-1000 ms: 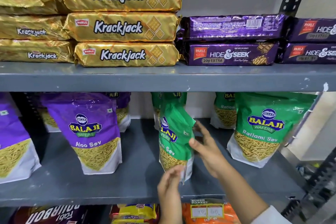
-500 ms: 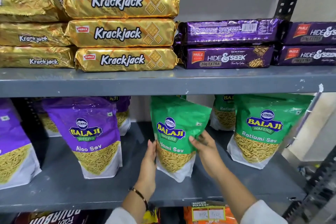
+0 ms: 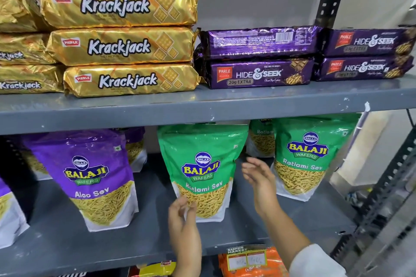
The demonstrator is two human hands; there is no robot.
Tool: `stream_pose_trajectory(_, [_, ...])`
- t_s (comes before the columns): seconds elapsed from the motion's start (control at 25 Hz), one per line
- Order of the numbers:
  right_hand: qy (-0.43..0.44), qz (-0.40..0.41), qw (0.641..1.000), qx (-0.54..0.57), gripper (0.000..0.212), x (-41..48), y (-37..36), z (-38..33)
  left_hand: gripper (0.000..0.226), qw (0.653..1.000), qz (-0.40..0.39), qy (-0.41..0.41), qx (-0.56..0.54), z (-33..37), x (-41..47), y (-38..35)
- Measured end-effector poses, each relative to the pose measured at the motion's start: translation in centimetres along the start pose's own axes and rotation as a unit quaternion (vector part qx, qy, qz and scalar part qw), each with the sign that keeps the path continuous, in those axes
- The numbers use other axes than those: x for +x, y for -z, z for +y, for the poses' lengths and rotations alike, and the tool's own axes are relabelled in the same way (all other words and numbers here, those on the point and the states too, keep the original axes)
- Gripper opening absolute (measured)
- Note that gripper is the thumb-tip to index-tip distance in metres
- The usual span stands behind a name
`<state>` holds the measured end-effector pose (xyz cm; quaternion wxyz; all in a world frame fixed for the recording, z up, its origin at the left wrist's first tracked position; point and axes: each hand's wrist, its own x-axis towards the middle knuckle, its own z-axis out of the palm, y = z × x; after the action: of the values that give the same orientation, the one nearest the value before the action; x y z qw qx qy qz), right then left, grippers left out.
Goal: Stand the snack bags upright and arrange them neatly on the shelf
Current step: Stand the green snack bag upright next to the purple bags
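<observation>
A green Ratlami Sev bag (image 3: pixel 202 164) stands upright facing front in the middle of the grey shelf (image 3: pixel 67 245). My left hand (image 3: pixel 182 216) hovers at its lower left corner with fingers apart, holding nothing. My right hand (image 3: pixel 258 177) is just off the bag's right edge, fingers spread, not gripping. A second green Ratlami Sev bag (image 3: pixel 308 155) stands to the right, with another green bag (image 3: pixel 261 139) behind. A purple Aloo Sev bag (image 3: pixel 90 175) stands to the left, and a further purple bag (image 3: pixel 6 216) is cut off at the left edge.
The shelf above (image 3: pixel 202 105) carries stacked gold Krackjack packs (image 3: pixel 121 45) and purple Hide & Seek packs (image 3: pixel 261 72). An orange pack with price tags (image 3: pixel 249 261) lies on the shelf below. A black perforated upright (image 3: pixel 387 191) bounds the right side.
The green bag was turned from side-on to face the front and set down upright. Both hands have let go and drawn slightly away from it.
</observation>
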<state>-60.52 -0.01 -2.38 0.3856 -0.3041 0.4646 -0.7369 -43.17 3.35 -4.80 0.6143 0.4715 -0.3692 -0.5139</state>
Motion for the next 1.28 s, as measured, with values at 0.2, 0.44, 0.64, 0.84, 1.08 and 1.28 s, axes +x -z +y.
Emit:
stream_pose_trajectory(0.2, [-0.004,0.157,0.987,-0.02,0.031,-0.6,3.8,-3.1,0.032,0.978,-0.173,-0.036,0.111,0.0,-0.6,-4.3])
stream_pose_trajectory(0.44, [-0.035,0.227,0.973,-0.03,0.032,-1.2,12.6,-6.3,0.034,0.943,-0.302,0.081,0.114,-1.7,-1.1,-10.9])
stream_pose_trajectory(0.64, [-0.069,0.184,0.979,-0.06,0.052,1.0,17.2,-6.4,0.063,0.944,-0.308,0.092,0.078,-2.1,0.3,-17.0])
stream_pose_trajectory(0.84, [-0.12,-0.003,0.985,-0.122,0.07,1.7,18.7,-7.5,0.08,0.941,-0.301,0.087,0.125,-5.4,2.1,-20.8])
stream_pose_trajectory(1.08, [-0.159,-0.051,0.97,-0.174,0.06,4.0,20.2,-6.6,0.084,0.937,-0.305,0.084,0.146,-4.9,-1.4,-20.7])
stream_pose_trajectory(1.28, [-0.161,-0.068,0.97,-0.17,0.057,4.3,20.9,-6.8,0.085,0.939,-0.284,0.109,0.164,-6.0,-2.8,-19.5])
